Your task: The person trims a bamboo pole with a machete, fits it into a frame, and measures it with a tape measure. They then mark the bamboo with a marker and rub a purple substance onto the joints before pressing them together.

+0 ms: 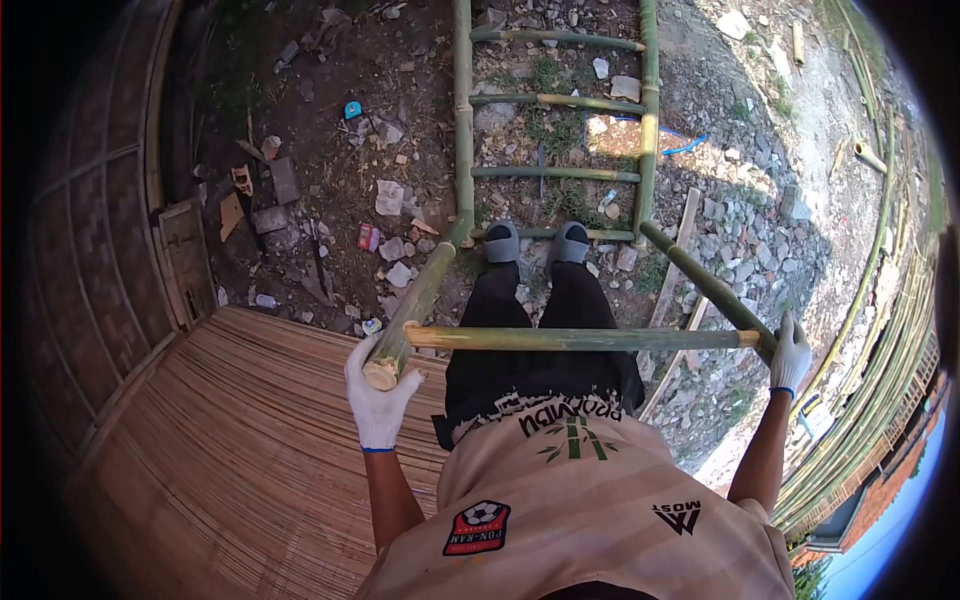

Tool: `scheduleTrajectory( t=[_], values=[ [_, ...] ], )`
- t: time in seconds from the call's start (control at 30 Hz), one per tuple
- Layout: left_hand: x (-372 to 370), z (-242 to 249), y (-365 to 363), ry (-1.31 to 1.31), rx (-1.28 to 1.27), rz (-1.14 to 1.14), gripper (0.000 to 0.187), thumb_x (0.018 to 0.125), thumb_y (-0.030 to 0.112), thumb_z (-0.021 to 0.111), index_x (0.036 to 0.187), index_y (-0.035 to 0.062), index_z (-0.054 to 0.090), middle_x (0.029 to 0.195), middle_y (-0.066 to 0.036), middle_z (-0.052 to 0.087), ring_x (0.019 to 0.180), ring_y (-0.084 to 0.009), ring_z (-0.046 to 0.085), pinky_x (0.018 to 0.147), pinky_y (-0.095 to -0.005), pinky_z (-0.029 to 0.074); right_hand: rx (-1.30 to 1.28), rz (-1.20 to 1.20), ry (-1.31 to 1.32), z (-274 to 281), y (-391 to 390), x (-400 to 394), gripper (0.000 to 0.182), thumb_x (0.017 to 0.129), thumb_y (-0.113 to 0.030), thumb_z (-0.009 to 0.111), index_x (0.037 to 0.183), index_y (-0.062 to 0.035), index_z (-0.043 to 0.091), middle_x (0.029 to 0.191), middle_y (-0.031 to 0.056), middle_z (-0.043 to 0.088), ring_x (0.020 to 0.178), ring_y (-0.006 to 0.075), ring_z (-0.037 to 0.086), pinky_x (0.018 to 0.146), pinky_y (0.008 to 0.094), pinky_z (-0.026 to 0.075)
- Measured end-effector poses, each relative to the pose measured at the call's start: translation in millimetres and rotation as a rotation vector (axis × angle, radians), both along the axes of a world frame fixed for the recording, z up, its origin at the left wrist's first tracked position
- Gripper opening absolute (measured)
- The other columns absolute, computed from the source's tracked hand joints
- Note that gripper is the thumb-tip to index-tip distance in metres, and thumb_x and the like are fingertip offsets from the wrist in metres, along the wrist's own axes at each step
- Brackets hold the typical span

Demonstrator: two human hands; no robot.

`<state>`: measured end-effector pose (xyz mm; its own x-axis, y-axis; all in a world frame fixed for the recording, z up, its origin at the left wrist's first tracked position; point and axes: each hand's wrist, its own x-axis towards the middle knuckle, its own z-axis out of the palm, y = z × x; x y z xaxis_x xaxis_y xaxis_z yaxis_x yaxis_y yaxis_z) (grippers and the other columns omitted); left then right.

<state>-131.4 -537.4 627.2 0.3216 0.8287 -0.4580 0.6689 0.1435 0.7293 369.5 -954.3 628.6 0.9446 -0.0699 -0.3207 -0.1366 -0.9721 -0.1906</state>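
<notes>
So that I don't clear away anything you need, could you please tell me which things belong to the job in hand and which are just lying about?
In the job:
Bamboo ladder, held by its rails
Gloved left hand and right hand

Apparently lying about:
Stone rubble
Wooden plank
Blue strip
Bamboo poles at right, possibly spare stock

White gloves (382,405), blue-edged; beige bamboo-print shirt (600,490); black trousers (577,300); grey sandals (502,243).

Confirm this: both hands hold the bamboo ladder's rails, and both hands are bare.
Wrong on bare: the head view shows the left hand and right hand in white gloves. Both do hold the bamboo ladder's rails.
</notes>
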Motion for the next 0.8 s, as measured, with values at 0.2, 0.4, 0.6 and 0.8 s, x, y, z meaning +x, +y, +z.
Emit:
scheduleTrajectory(
  t=[0.2, 0.4, 0.6, 0.8],
  values=[
    [25.1, -6.0, 19.7, 0.064, 0.233, -0.183, 0.061, 0.075, -0.002, 0.086, 0.128, 0.001, 0.054, 0.133, -0.02, 0.064, 0.126, -0.0333, 0.062, 0.108, -0.0403, 0.05, -0.011, -0.018, 0.019, -3.2, -8.5, -2.6, 0.055, 0.101, -0.051, 0.061, 0.106, 0.0028, 0.074, 0.084, 0.0143, 0.071, 0.079, 0.0202, 0.065, 0.078, 0.0361, 0.051],
    [18.3, 0.2, 4.1, 0.212, 0.295, -0.183, 0.06, 0.076, 0.003, 0.088, 0.127, 0.0015, 0.056, 0.127, -0.019, 0.067, 0.115, -0.0335, 0.068, 0.098, -0.0411, 0.055, -0.067, 0.027, -0.028, 1.4, 3.1, -4.2, 0.056, 0.1, -0.052, 0.061, 0.107, 0.0022, 0.075, 0.085, 0.0161, 0.072, 0.08, 0.0227, 0.066, 0.08, 0.0376, 0.052],
    [16.6, 2.2, 0.0, 0.239, 0.255, -0.131, 0.059, 0.076, 0.006, 0.088, 0.126, 0.0027, 0.057, 0.123, -0.019, 0.067, 0.112, -0.0344, 0.068, 0.096, -0.0415, 0.055, -0.072, 0.038, -0.028, 0.5, 6.8, -0.3, 0.06, 0.099, -0.056, 0.059, 0.108, 0.0014, 0.076, 0.086, 0.0173, 0.073, 0.08, 0.0265, 0.068, 0.08, 0.0389, 0.052],
    [25.8, -0.5, 16.1, 0.162, 0.295, -0.253, 0.06, 0.076, 0.006, 0.087, 0.127, 0.0018, 0.055, 0.125, -0.021, 0.063, 0.114, -0.0376, 0.065, 0.099, -0.0438, 0.053, -0.071, 0.011, -0.036, -7.9, -8.4, 3.2, 0.064, 0.099, -0.06, 0.057, 0.1, 0.0017, 0.076, 0.085, 0.0174, 0.073, 0.08, 0.027, 0.069, 0.079, 0.0399, 0.052]
  ],
)
